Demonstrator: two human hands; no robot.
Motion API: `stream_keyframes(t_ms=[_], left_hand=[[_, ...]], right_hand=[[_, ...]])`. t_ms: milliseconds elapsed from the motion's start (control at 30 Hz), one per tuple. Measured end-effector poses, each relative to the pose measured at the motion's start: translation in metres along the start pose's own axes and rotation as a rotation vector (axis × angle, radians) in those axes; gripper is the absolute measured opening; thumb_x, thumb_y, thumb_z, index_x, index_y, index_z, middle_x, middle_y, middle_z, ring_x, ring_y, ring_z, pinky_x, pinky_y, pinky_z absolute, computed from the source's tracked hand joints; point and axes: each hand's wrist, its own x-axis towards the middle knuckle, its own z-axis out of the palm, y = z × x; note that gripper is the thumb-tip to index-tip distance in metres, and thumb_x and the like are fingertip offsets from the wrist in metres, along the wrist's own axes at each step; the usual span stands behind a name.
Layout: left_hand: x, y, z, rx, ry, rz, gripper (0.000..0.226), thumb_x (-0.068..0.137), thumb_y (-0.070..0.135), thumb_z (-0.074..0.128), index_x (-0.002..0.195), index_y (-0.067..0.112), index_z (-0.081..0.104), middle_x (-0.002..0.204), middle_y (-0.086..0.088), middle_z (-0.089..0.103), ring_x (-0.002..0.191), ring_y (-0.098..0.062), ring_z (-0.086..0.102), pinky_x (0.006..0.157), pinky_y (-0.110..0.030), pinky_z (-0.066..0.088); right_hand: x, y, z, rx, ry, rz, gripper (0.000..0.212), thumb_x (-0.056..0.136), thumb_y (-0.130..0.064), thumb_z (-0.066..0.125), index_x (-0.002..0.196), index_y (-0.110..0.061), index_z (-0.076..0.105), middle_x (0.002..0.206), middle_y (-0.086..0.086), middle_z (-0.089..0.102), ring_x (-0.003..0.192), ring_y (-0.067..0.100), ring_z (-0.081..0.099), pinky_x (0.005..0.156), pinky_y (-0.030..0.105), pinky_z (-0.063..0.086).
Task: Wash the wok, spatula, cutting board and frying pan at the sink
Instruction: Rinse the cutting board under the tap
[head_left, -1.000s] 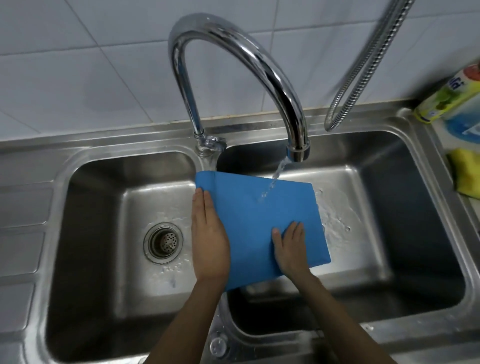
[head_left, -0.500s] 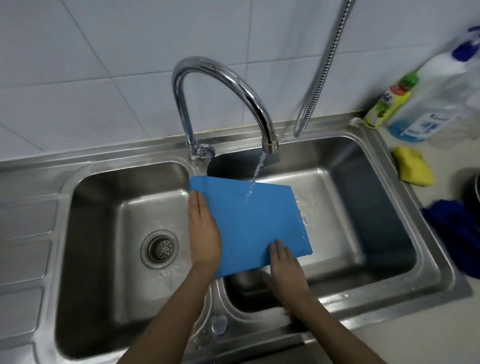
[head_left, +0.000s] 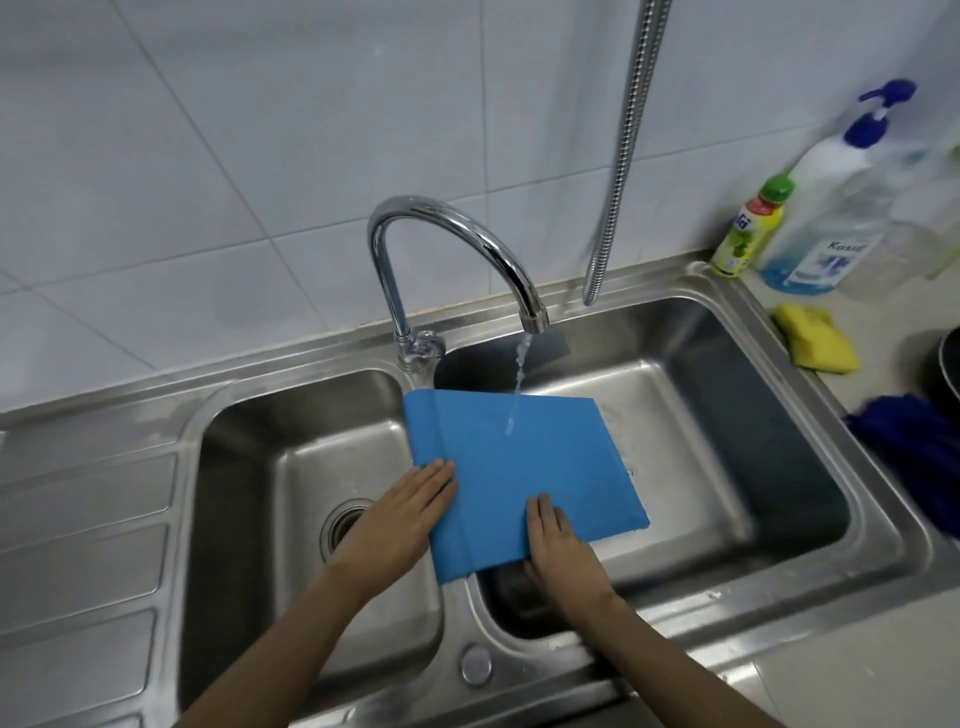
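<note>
A blue cutting board (head_left: 519, 467) lies tilted across the divider of the steel double sink (head_left: 727, 592), mostly over the right basin. Water runs from the curved tap (head_left: 467, 234) onto its upper middle. My left hand (head_left: 400, 519) lies flat with straight fingers on the board's left edge. At the board's near edge my right hand (head_left: 558, 540) has its fingers laid on top; whether the thumb wraps under is hidden. A dark pan rim (head_left: 948, 364) shows at the right frame edge.
A yellow sponge (head_left: 815, 338) and a blue cloth (head_left: 914, 447) lie on the counter right of the sink. Soap bottles (head_left: 821, 218) stand at the back right corner. A metal hose (head_left: 618, 171) hangs from the wall. The left basin has a drain strainer (head_left: 348, 525).
The view has pulled back and up, showing more counter on the right. My left hand has turned, its fingers now pointing right across the board's left edge. The board stays under the water.
</note>
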Motion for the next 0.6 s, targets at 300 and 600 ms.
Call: stream_keyframes(t_ms=[300, 600], left_hand=[[0.006, 0.006, -0.006, 0.018, -0.156, -0.042, 0.1, 0.054, 0.014, 0.09, 0.138, 0.005, 0.035, 0.141, -0.015, 0.05, 0.13, -0.029, 0.049, 0.106, -0.041, 0.035], [0.001, 0.012, -0.008, -0.013, -0.103, -0.075, 0.1, 0.056, 0.002, 0.085, 0.144, 0.006, 0.039, 0.149, -0.012, 0.04, 0.136, -0.027, 0.041, 0.107, -0.04, 0.033]], right_hand=[[-0.001, -0.007, -0.027, 0.127, -0.053, -0.027, 0.087, 0.068, -0.031, 0.071, 0.136, 0.01, 0.036, 0.138, 0.027, 0.039, 0.116, 0.04, 0.052, 0.089, 0.04, 0.051], [-0.005, 0.003, -0.012, 0.531, 0.036, -0.159, 0.076, 0.093, -0.061, 0.021, 0.151, -0.017, -0.001, 0.158, -0.001, -0.013, 0.146, 0.011, -0.008, 0.114, 0.018, -0.007]])
